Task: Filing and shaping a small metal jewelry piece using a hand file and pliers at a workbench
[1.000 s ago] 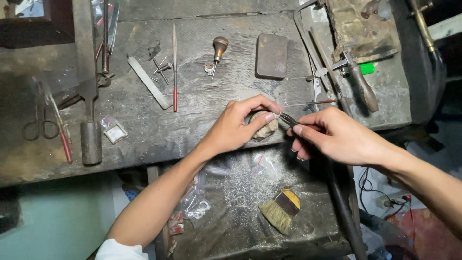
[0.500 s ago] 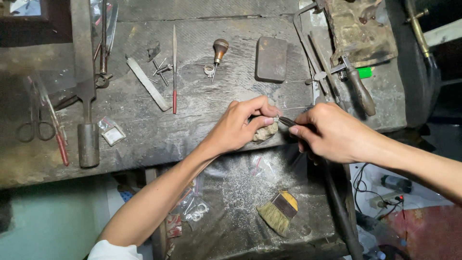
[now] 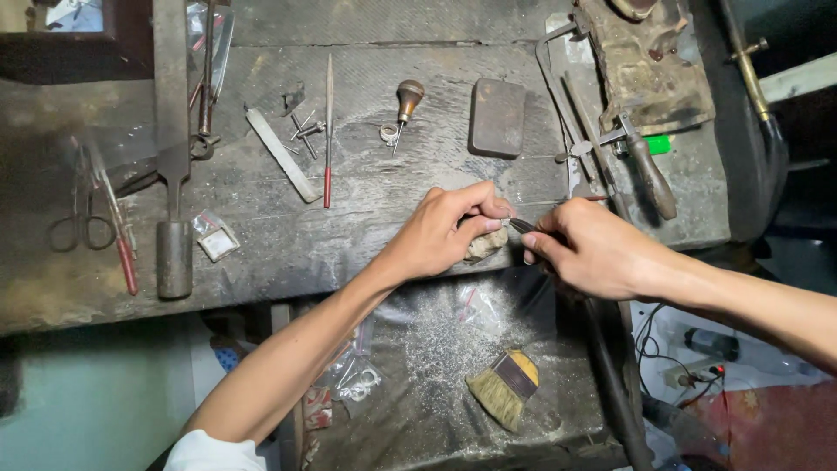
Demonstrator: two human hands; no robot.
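We look down on a dark, worn wooden workbench (image 3: pixel 366 227) whose near edge has a tray (image 3: pixel 436 384) slung below it, dusted with pale filings. Along the bench's far right corner lies a rusty metal block (image 3: pixel 649 74), and beside it a saw frame with a brown handle (image 3: pixel 649 179). Near the left edge rests a long heavy file with a round handle (image 3: pixel 173 201), with scissors (image 3: pixel 78 222) just beyond it. A dark rectangular stone (image 3: pixel 498 118) sits toward the far middle, a wooden-knobbed graver (image 3: pixel 406 98) next to it. In the tray lies a small brush (image 3: pixel 504 390). At the near edge, our left hand (image 3: pixel 440 234) is closed around a small pale lump (image 3: pixel 485 246) that rests against the bench's rim, thumb and fingers pinching at its top. Our right hand (image 3: pixel 593 253) is just beside it, fingers clenched on a slim dark tool (image 3: pixel 521 226) whose tip points at the left fingertips.
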